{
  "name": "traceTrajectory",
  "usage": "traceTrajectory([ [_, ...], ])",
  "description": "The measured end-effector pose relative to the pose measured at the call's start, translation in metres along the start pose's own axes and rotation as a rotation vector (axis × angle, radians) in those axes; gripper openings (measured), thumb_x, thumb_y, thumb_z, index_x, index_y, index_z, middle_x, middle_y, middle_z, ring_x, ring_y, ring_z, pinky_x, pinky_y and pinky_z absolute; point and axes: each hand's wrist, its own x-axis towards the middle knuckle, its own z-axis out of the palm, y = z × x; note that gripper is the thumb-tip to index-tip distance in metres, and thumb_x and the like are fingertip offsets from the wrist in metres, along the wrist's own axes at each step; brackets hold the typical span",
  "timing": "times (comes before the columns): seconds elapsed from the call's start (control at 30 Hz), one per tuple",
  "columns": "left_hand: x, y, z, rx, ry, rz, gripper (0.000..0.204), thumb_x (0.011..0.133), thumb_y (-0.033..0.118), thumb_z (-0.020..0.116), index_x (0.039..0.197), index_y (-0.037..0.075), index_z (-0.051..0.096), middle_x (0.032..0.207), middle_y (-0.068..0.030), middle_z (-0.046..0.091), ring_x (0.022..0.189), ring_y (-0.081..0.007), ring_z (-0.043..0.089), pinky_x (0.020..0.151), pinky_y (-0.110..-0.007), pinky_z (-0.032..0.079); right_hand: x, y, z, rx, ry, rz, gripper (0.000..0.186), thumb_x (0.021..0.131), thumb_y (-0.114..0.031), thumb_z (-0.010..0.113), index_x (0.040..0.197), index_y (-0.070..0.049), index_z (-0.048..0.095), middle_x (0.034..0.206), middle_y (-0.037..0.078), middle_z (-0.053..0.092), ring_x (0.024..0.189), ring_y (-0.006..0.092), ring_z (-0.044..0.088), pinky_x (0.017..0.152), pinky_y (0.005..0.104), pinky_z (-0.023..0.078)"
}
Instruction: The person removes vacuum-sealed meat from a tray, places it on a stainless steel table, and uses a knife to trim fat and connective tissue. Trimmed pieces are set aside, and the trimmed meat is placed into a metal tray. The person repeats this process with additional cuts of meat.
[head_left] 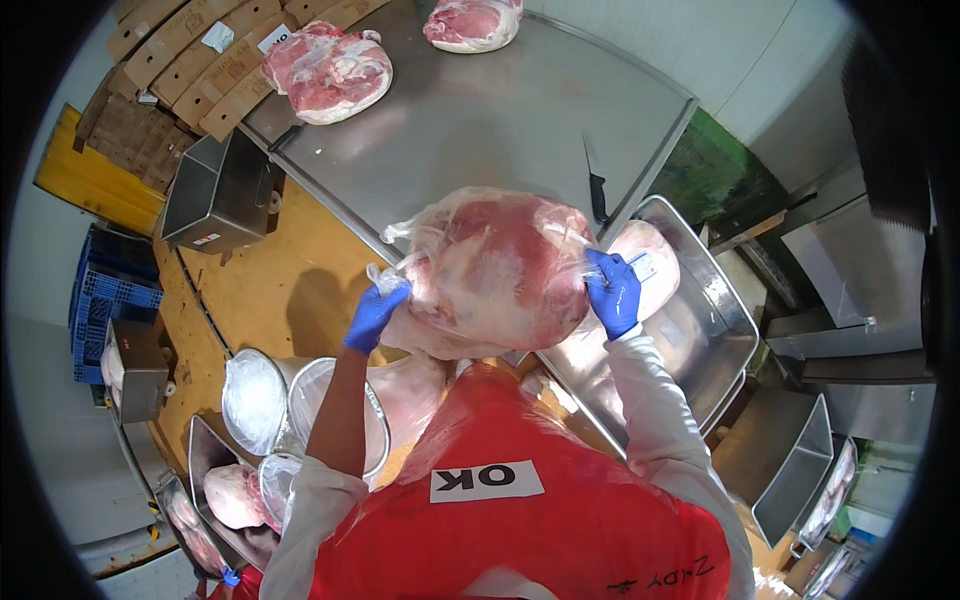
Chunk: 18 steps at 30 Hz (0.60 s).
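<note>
A large piece of raw meat (495,265) in a clear plastic bag (425,232) hangs in front of my red apron, over the near edge of the steel table (455,130). Both hands wear blue gloves. My left hand (378,315) is closed on a bunched part of the bag at its left side. On the opposite side, my right hand (613,290) grips the plastic with closed fingers. Just beyond that hand lies a black-handled knife (598,195) on the table. Below and right, a steel tub (735,310) holds more bagged meat (655,262).
Two raw meat pieces (340,85) (473,22) rest at the table's far side, with another knife handle (284,139) nearby. Flattened cartons (215,75) are stacked far left. Plastic-lined containers (255,400) and a steel bin (215,200) stand left. A co-worker's gloved hand (231,577) shows lower left.
</note>
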Motion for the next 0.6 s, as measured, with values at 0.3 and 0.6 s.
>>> traceTrajectory([
  [0.3, 0.027, -0.118, -0.051, -0.098, 0.536, -0.196, 0.022, 0.09, 0.023, 0.07, 0.104, 0.006, 0.07, 0.087, 0.0001, 0.065, 0.073, -0.0115, 0.058, 0.065, -0.03, 0.048, -0.025, 0.066, 0.018, 0.261, 0.033, 0.332, 0.024, 0.087, 0.001, 0.056, 0.104, -0.007, 0.07, 0.096, 0.009, 0.071, 0.088, 0.02, 0.069, 0.079, 0.0332, 0.053],
  [0.6, 0.054, -0.109, -0.036, -1.014, 0.079, -0.125, 0.036, 0.101, 0.03, 0.055, 0.128, 0.006, 0.057, 0.12, -0.0169, 0.066, 0.108, -0.0311, 0.065, 0.096, -0.043, 0.053, -0.114, 0.062, 0.047, 0.898, -0.134, 0.98, 0.025, 0.102, -0.015, 0.05, 0.123, -0.004, 0.057, 0.104, 0.003, 0.061, 0.088, 0.0119, 0.056, 0.075, 0.0286, 0.047],
])
